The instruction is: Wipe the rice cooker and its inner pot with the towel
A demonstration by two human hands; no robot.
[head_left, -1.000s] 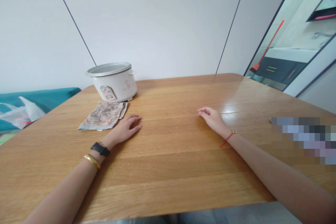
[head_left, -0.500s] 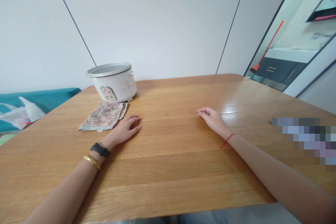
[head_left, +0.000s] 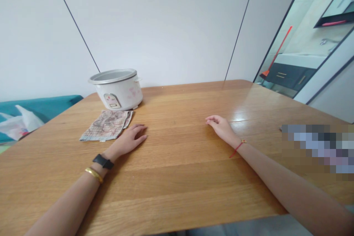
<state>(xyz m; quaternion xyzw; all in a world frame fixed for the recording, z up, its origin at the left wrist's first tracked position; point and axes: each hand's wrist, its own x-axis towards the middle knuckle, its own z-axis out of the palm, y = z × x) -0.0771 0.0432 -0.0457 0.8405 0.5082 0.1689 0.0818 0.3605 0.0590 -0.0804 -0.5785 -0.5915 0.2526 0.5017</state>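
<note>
Wooden table (head_left: 171, 177) in front of a pale wall (head_left: 166, 25). My left hand (head_left: 128, 141) rests on it, fingers loosely open, just beside a folded patterned cloth (head_left: 105, 125); white rice cooker (head_left: 121, 95) sits right behind that. My right hand (head_left: 222, 129) is well apart, fingers curled in, honestly can't tell if they're closed.

No readable text. Panel (head_left: 112, 101) on the white cooker (head_left: 124, 94): marks too small to make out. Tag (head_left: 103, 141) on the folded cloth (head_left: 105, 125): illegible. Plastic bag (head_left: 26, 121): red print, blurred, letters can't be told. Pixelated patch (head_left: 318, 149) at right of bench (head_left: 177, 180): nothing legible.
</note>
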